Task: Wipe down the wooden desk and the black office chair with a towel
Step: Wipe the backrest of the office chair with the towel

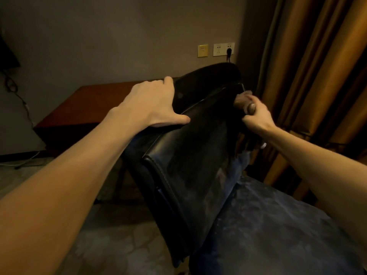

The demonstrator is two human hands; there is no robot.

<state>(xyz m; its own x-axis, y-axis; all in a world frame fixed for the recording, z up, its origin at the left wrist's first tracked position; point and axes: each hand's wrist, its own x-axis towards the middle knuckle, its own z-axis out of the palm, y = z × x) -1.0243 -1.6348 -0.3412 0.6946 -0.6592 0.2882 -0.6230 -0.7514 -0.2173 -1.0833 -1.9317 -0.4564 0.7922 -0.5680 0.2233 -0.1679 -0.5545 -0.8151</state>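
Note:
The black office chair (190,155) fills the middle of the view, its leather back tilted toward me. My left hand (156,102) grips the top left edge of the backrest, fingers over the rim and thumb on the near face. At the chair's upper right edge, my right hand (256,118) is closed around a small brownish bunched cloth, apparently the towel (243,100); it is blurred. The wooden desk (89,104), reddish brown, stands behind the chair against the wall, its right end hidden by the chair.
A dark blue upholstered surface (278,225) lies at the lower right, touching the chair. Golden curtains (317,76) hang on the right. Wall sockets (223,49) with a plug sit above the desk. Cables (21,100) trail down the left wall onto the patterned carpet (111,245).

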